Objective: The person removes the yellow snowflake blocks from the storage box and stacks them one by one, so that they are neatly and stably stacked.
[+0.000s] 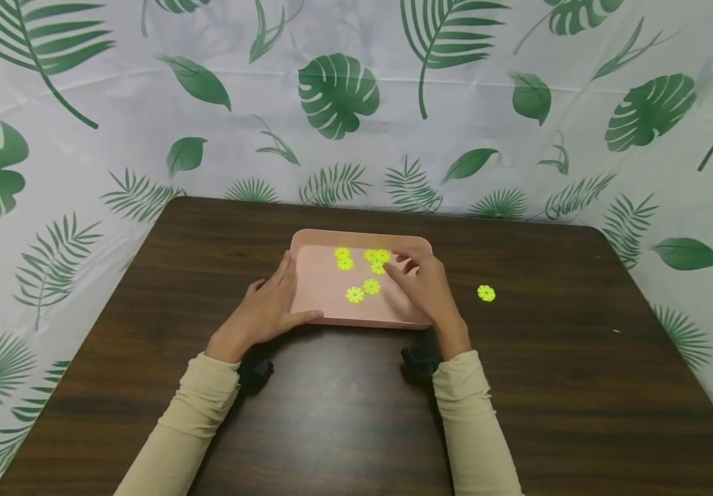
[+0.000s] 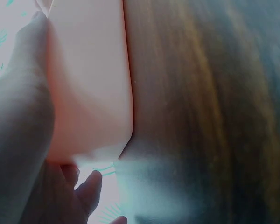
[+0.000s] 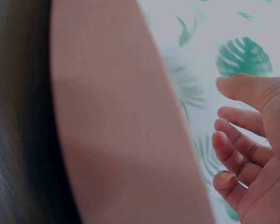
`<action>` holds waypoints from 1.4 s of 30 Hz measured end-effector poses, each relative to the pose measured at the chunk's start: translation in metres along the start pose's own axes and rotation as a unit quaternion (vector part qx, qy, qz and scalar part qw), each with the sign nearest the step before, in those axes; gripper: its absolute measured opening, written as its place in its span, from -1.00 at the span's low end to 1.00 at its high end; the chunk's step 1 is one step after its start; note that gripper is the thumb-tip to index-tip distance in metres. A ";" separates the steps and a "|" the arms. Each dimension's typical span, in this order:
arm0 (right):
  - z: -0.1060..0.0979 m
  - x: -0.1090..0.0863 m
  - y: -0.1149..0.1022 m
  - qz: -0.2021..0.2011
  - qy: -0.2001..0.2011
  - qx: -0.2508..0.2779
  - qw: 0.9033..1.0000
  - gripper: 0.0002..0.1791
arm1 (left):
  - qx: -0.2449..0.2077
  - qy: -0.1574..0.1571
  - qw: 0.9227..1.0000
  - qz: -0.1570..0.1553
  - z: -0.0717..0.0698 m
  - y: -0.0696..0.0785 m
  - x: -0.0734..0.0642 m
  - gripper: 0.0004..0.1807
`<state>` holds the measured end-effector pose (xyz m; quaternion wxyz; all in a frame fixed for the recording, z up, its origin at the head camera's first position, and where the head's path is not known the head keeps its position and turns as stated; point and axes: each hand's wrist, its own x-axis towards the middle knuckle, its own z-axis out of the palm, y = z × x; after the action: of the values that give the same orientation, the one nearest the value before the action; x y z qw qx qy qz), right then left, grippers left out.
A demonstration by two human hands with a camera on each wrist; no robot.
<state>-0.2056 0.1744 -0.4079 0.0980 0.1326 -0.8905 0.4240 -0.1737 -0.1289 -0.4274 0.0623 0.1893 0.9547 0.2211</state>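
Observation:
A shallow pink tray (image 1: 325,306) sits on the table with several neon-yellow notched discs (image 1: 355,295) lying in it, some overlapping near its back wall. At the tray's left front corner is my left hand (image 1: 266,303), its fingers straight along the left side and its thumb across the front rim. The left wrist view shows that thumb close against the tray's wall (image 2: 93,79). Over the tray's right part hovers my right hand (image 1: 424,286), close to the discs. Its fingers bend loosely, apart from the thumb, with nothing visible between them in the right wrist view.
One more yellow disc (image 1: 486,293) lies on the dark wooden table (image 1: 344,420), right of the tray. A leaf-patterned cloth (image 1: 238,124) hangs behind the table. Small pale specks lie on the table's right part.

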 end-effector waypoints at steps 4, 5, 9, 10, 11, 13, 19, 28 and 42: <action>0.018 0.001 -0.008 -0.006 -0.061 -0.005 0.998 -0.56 | 0.008 -0.002 1.000 0.000 0.001 -0.002 0.001 0.27; 0.022 0.001 -0.009 -0.007 -0.079 -0.015 0.997 -0.56 | 0.009 -0.003 1.000 -0.001 0.001 -0.002 0.002 0.27; 0.032 0.002 -0.010 -0.005 -0.144 -0.054 0.988 -0.57 | 0.010 -0.010 1.000 -0.007 0.001 -0.002 0.002 0.28; 0.034 0.002 -0.011 -0.002 -0.155 -0.060 0.986 -0.57 | 0.010 -0.012 1.000 -0.009 0.000 -0.001 0.002 0.28; 0.035 0.002 -0.011 0.000 -0.164 -0.065 0.984 -0.58 | 0.011 -0.012 1.000 -0.008 0.000 -0.001 0.002 0.28; 0.037 0.001 -0.011 0.008 -0.175 -0.063 0.983 -0.59 | 0.012 -0.014 1.000 -0.010 0.000 -0.001 0.002 0.28; 0.041 -0.001 -0.010 0.019 -0.188 -0.052 0.981 -0.60 | 0.008 -0.016 1.000 -0.013 0.000 -0.001 0.001 0.28; 0.045 0.000 -0.009 -0.006 -0.189 -0.075 0.979 -0.68 | 0.013 -0.009 1.000 -0.005 0.001 -0.001 0.000 0.27; 0.045 0.000 -0.012 -0.010 -0.191 -0.107 0.976 -0.65 | 0.006 -0.004 1.000 -0.005 0.001 -0.001 -0.002 0.26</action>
<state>-0.2043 0.1319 -0.4274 -0.0563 0.2086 -0.9317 0.2920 -0.1723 -0.1301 -0.4288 0.0663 0.1855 0.9566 0.2147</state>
